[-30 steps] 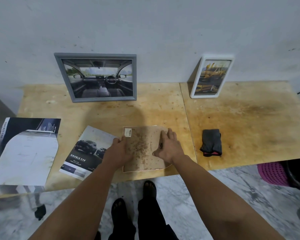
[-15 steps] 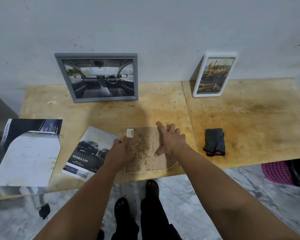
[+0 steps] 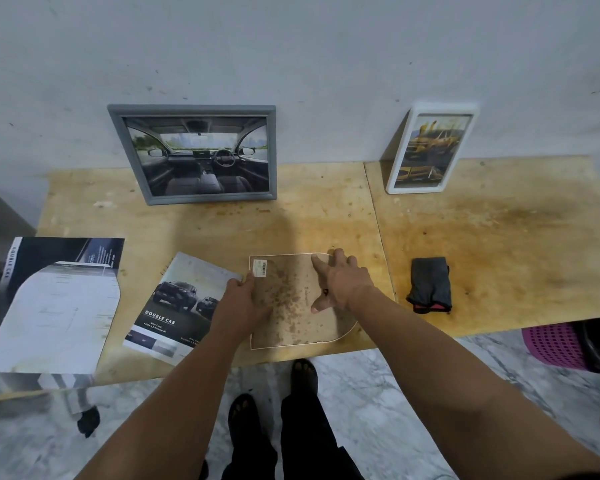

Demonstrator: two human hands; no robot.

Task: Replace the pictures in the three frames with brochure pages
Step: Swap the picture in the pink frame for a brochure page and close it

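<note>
A third frame [image 3: 297, 327] lies face down near the table's front edge, its brown stained backing up with a small barcode sticker at the top left. My left hand [image 3: 241, 301] grips its left edge. My right hand [image 3: 343, 284] lies flat on the backing with fingers straight, reaching toward the top right corner. A grey frame [image 3: 194, 152] holding a car-interior picture leans on the wall. A white frame [image 3: 430, 148] with a yellow picture leans further right. A "Double Cab" brochure page [image 3: 177, 306] lies left of my hands. An open brochure [image 3: 52, 299] hangs over the table's left end.
A folded dark cloth [image 3: 430, 285] lies on the wooden table [image 3: 499, 237] to the right of my hands. A pink basket [image 3: 551, 344] stands on the marble floor at the right. My feet show below the table edge.
My right hand has uncurled from the frame's right edge and slid up flat over the backing toward its top right corner. The left hand stays on the left edge.
</note>
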